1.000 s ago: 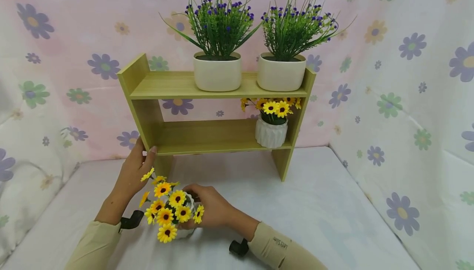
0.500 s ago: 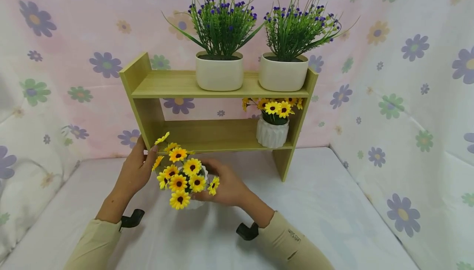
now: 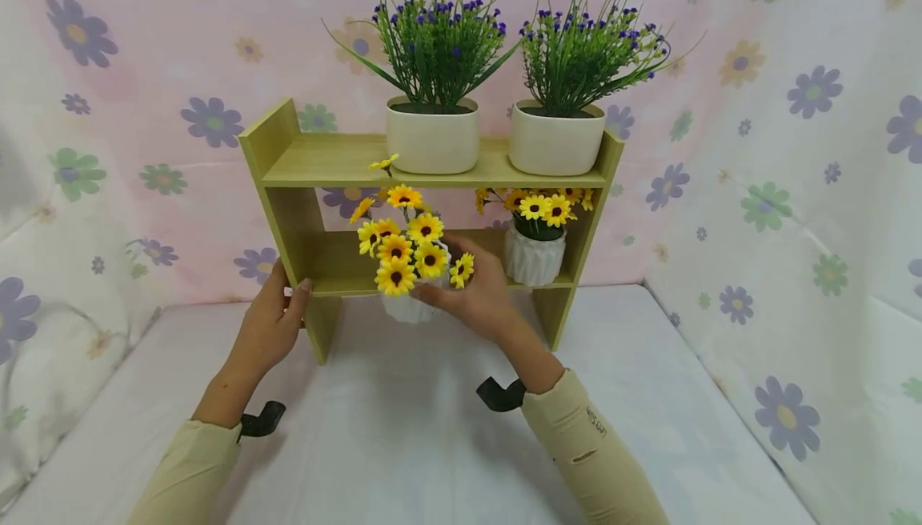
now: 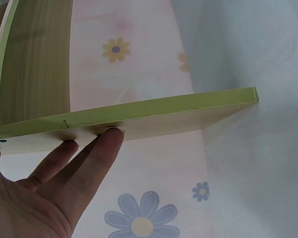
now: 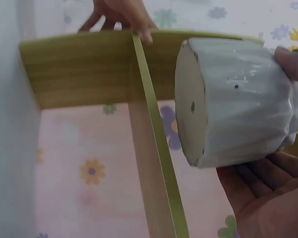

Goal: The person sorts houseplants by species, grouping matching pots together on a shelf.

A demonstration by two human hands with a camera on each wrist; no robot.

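My right hand grips a white ribbed flowerpot with yellow artificial daisies. The pot is raised in front of the wooden shelf's lower board, left of its middle. Seen from the right wrist, the pot is held between thumb and fingers, its flat underside just beyond the board's front edge. My left hand holds the shelf's left side panel near the lower board, thumb at the front edge. In the left wrist view, its fingertips touch the panel's outer face.
Two cream planters with purple flowers and grass stand on the top board. Another white pot of yellow daisies sits at the lower board's right end. A white cloth covers the table, and flowered curtains surround it.
My right hand has lifted the flowerpot up, rightward and away from me, from over the table to the front of the lower board. The left hand stays at the shelf's side.
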